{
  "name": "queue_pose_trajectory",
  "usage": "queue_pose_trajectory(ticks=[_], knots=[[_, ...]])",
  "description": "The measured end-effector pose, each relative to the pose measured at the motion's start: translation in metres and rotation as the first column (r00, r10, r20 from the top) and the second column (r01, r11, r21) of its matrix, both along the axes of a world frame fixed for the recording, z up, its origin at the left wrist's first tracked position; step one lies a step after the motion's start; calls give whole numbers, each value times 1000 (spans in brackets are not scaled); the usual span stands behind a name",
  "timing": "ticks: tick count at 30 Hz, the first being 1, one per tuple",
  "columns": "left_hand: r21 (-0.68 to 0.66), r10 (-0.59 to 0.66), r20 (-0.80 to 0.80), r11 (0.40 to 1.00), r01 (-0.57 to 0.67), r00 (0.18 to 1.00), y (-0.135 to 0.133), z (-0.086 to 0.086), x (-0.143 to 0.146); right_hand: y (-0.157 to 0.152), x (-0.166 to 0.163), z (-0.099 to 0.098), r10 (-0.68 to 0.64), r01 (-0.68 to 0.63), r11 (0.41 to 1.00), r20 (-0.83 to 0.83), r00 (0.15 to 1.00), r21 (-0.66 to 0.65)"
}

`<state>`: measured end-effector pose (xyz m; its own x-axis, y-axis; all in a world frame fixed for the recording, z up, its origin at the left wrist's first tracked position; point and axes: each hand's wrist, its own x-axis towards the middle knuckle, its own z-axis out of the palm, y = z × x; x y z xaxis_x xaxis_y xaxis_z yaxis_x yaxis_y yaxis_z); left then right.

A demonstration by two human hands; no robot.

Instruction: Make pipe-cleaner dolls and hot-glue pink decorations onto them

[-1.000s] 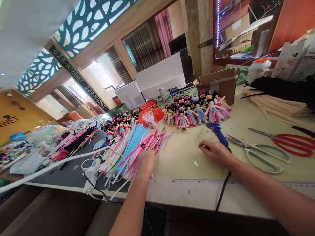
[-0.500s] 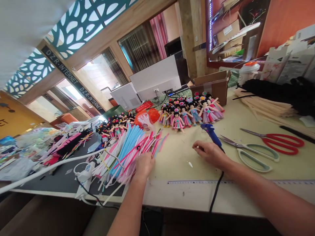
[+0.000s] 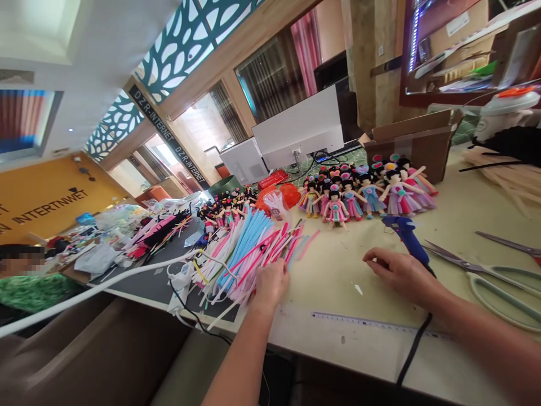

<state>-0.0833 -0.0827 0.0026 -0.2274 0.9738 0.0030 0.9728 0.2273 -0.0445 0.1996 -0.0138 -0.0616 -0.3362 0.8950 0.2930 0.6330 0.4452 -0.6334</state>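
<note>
My left hand rests on the near end of a big pile of pink, blue and white pipe cleaners, fingers curled into the strands. My right hand lies on the pale tabletop, fingers loosely bent and holding nothing, just beside a blue glue gun whose black cord runs under my wrist. A small white scrap lies between my hands. Behind the glue gun stands a cluster of small dolls in coloured dresses.
Large pale-handled scissors lie at the right. A ruler runs along the near table edge. A cardboard box, two monitors and more dolls stand behind. A person in green sits at the left.
The view has swung left and up, so the red scissors are out of sight and a person at the left has appeared. Both hands stay where they were on the table.
</note>
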Motion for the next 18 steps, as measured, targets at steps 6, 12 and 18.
queue_pose_trajectory(ticks=[6, 12, 18], knots=[[87, 61, 8, 994, -62, 998, 6, 12, -18, 4, -1, -7, -1, 1, 1000, 20, 1000, -12], [141, 171, -149, 979, -150, 974, 17, 20, -48, 4, 0, -7, 4, -5, 1000, 31, 1000, 5], [95, 190, -162, 980, -176, 968, 23, 19, -56, -1, -1, 6, 20, -19, 1000, 32, 999, -15]])
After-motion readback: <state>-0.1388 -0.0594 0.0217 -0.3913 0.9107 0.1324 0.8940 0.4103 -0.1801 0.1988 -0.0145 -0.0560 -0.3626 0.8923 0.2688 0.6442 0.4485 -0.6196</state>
